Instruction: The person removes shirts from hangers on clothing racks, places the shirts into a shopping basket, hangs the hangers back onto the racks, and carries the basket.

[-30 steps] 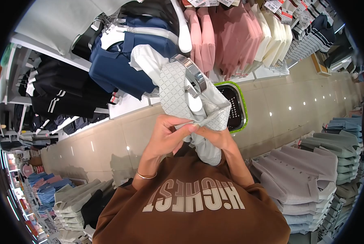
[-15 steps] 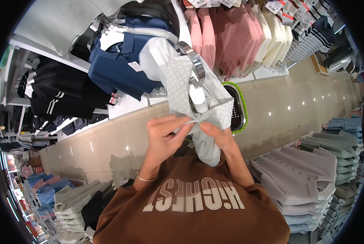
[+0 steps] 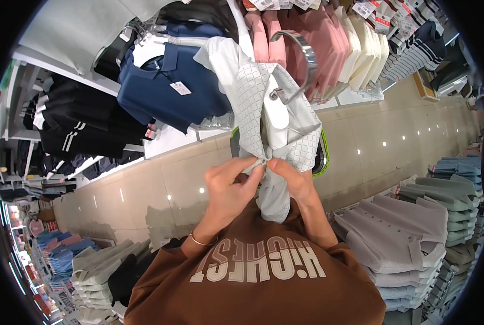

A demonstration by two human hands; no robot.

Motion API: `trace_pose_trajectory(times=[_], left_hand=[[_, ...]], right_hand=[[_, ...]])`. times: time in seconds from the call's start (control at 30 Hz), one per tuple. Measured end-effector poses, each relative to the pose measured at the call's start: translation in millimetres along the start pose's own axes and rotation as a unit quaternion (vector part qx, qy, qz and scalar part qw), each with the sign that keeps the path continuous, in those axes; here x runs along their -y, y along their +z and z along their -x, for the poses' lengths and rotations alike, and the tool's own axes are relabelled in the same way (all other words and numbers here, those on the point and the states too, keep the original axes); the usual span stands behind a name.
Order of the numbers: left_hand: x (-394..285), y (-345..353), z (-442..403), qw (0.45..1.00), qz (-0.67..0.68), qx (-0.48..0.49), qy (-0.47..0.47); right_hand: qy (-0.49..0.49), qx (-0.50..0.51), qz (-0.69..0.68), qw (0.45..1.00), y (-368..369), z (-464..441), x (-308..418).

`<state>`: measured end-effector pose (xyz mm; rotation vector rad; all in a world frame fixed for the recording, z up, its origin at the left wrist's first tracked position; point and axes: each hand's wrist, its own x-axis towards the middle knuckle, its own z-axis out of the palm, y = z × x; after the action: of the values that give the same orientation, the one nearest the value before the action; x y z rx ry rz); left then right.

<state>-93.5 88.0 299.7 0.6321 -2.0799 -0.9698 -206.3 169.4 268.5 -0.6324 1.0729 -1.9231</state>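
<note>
The pale patterned shirt (image 3: 250,89), on a white hanger (image 3: 276,122), hangs above a green-rimmed basket (image 3: 324,154). The left hand (image 3: 228,184) pinches its front edge; the right hand (image 3: 296,181) grips just beside, fingers partly hidden. Beyond the basket hang pink garments (image 3: 326,65).

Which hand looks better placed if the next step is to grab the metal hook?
Probably the right hand: the metal hook curves out above its side of the pale shirt, farther from the left hand. Both hands' fingertips are at the shirt's front, so either would first have to leave it.
</note>
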Motion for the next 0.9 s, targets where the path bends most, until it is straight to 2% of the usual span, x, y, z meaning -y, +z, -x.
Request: trace_pose_trajectory(times=[0.13, 0.23, 0.33, 0.53, 0.63, 0.73, 0.83, 0.9], left_hand=[[-1.4, 0.3, 2.0, 0.995, 0.084, 0.027, -0.056], [-0.1, -7.7, -1.0, 0.99, 0.079, 0.104, -0.045], [-3.0, -13.6, -2.5, 0.982, 0.126, 0.125, -0.068], [6.0, -22.8, -5.6, 0.982, 0.123, 0.142, -0.019], [9.2, -26.9, -3.5, 0.972, 0.166, 0.162, -0.033], [8.1, -26.1, 0.4, 0.95, 0.253, 0.155, -0.095], [8.2, -21.0, 3.6, 0.919, 0.351, 0.124, -0.129], [13.3, -22.9, 6.3, 0.9, 0.381, 0.14, -0.161]], right_hand=[[-0.021, -0.01, -0.005, 1.0, 1.6, 2.1, 0.8], [-0.007, -0.017, 0.006, 1.0, -4.1, 6.2, -3.0], [-0.001, -0.021, 0.025, 0.999, -4.4, 7.8, -1.4], [-0.031, -0.007, 0.059, 0.998, 1.8, 8.5, 6.7], [-0.048, -0.012, 0.046, 0.998, 3.8, 12.0, 7.4], [-0.008, 0.013, 0.0, 1.0, 2.2, 13.2, 12.2], [-0.012, 0.01, 0.0, 1.0, 4.6, 13.6, 16.7], [0.003, 0.011, -0.007, 1.0, 4.7, 14.3, 17.3]])
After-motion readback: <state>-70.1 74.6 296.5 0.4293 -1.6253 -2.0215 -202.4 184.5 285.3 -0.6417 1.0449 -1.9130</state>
